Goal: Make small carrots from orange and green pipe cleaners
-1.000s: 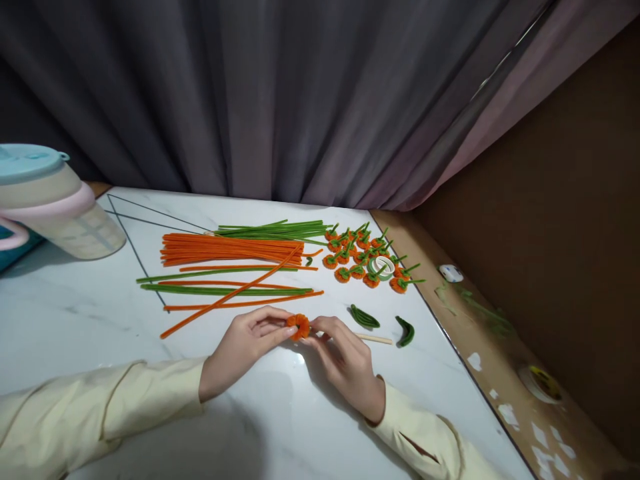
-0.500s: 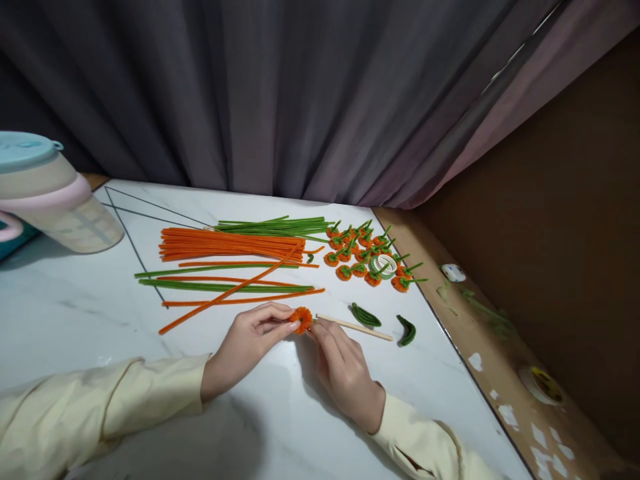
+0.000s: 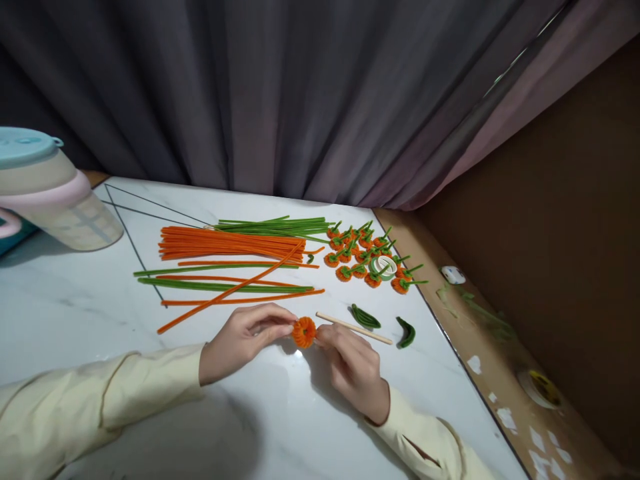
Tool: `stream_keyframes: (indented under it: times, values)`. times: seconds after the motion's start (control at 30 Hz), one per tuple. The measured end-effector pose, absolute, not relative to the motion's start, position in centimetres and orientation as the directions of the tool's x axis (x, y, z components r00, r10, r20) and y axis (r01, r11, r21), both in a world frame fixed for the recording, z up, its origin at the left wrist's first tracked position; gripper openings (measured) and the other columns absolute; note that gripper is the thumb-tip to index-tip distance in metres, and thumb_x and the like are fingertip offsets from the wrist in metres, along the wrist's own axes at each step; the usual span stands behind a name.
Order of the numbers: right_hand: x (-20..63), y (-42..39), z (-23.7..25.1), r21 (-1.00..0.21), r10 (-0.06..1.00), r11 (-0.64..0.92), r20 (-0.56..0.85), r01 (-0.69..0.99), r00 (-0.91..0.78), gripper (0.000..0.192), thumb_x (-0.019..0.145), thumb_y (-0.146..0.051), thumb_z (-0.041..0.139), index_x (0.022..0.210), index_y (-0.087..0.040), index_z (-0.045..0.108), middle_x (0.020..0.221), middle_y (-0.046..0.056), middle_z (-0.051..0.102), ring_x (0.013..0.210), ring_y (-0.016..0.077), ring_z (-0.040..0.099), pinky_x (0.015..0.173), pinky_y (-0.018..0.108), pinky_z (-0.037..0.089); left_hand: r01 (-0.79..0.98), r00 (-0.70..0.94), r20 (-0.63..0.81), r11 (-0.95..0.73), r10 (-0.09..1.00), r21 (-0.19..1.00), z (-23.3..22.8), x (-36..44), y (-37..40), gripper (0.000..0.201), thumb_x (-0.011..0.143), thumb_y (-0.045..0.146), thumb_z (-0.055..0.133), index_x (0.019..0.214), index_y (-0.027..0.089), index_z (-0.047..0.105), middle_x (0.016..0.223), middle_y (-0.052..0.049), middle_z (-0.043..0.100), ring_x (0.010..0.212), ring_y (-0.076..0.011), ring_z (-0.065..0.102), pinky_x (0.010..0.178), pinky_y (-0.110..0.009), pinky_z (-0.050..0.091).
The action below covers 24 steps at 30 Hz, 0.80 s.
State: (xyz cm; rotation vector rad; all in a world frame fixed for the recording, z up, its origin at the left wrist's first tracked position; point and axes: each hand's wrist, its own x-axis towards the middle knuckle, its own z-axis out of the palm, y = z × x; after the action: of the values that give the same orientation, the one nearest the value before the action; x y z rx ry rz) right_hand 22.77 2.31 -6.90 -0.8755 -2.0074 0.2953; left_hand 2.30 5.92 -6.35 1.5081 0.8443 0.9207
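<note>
Both hands meet on a small orange pipe-cleaner coil (image 3: 304, 332), a fuzzy round disc held just above the marble table (image 3: 75, 307). The left hand (image 3: 245, 337) pinches the coil's left edge with thumb and fingertips; the right hand (image 3: 353, 363) closes on its right edge, though which fingers touch is hidden behind the coil and the knuckles. Cream sleeves (image 3: 125, 393) cover both forearms and run out of the lower edge of the view.

Just right of the grip and slightly beyond it lies a thin wooden stick (image 3: 353, 327), near the right hand's fingertips but apart from them. Past the stick's far end sit two small curled green pieces (image 3: 365, 317), one further right than the other.

Beyond the grip and to its left, long orange and green pipe cleaners (image 3: 230, 283) lie spread and crossing, with a thick orange bundle (image 3: 230, 245) and a green bundle (image 3: 277, 227) behind them. Beyond and to the right, a cluster of finished orange coils with green stems (image 3: 367, 257) surrounds a roll of tape (image 3: 384, 266); the exact count is hard to make out.

Far left, a pale jug with a blue lid (image 3: 47, 190) is cut off by the frame. A dark curtain (image 3: 280, 93) closes the back.
</note>
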Motion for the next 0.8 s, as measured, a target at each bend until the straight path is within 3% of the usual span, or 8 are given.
stream_keyframes:
  times: [0.2, 0.37, 0.6, 0.8]
  values:
    - [22.67, 2.4, -6.25, -0.546, 0.692, 0.716, 0.637, 0.435, -0.339, 0.03, 0.081, 0.001, 0.039, 0.096, -0.019, 0.056, 0.078, 0.006, 0.064, 0.068, 0.0156, 0.06, 0.058, 0.027, 0.05, 0.004, 0.464, 0.124, -0.142, 0.877, 0.99, -6.34, 1.99, 5.87, 0.01, 0.08, 0.024, 0.063, 0.086, 0.017, 0.067, 0.087, -0.005, 0.069, 0.08, -0.0165, 0.065, 0.074, -0.025, 0.055]
    - [22.83, 2.5, -6.39, -0.503, 0.668, 0.736, 0.65, 0.454, -0.362, 0.03, 0.082, 0.0, 0.038, 0.096, -0.019, 0.055, 0.079, 0.007, 0.065, 0.07, 0.0169, 0.062, 0.06, 0.028, 0.052, 0.001, 0.481, 0.083, -0.095, 0.873, 0.995, -6.17, 2.06, 5.98, 0.019, 0.079, 0.025, 0.064, 0.096, 0.017, 0.066, 0.088, -0.005, 0.07, 0.079, -0.0172, 0.066, 0.073, -0.027, 0.057]
    - [22.8, 2.45, -6.21, -0.496, 0.65, 0.754, 0.659, 0.431, -0.378, 0.028, 0.081, 0.0, 0.039, 0.096, -0.018, 0.055, 0.08, 0.008, 0.065, 0.07, 0.0172, 0.062, 0.059, 0.028, 0.052, 0.076, 0.524, 0.159, -0.232, 0.837, 0.97, -5.95, 1.83, 6.27, 0.012, 0.082, 0.023, 0.06, 0.089, 0.017, 0.067, 0.087, -0.005, 0.07, 0.078, -0.0162, 0.066, 0.07, -0.024, 0.056]
    - [22.76, 2.37, -6.11, -0.527, 0.68, 0.727, 0.642, 0.44, -0.354, 0.028, 0.082, -0.001, 0.038, 0.094, -0.019, 0.056, 0.077, 0.007, 0.065, 0.068, 0.0162, 0.062, 0.059, 0.027, 0.052, 0.077, 0.585, 0.264, -0.376, 0.767, 0.923, -5.69, 1.51, 6.51, 0.017, 0.082, 0.021, 0.061, 0.098, 0.016, 0.065, 0.09, -0.008, 0.07, 0.08, -0.0174, 0.066, 0.073, -0.026, 0.055]
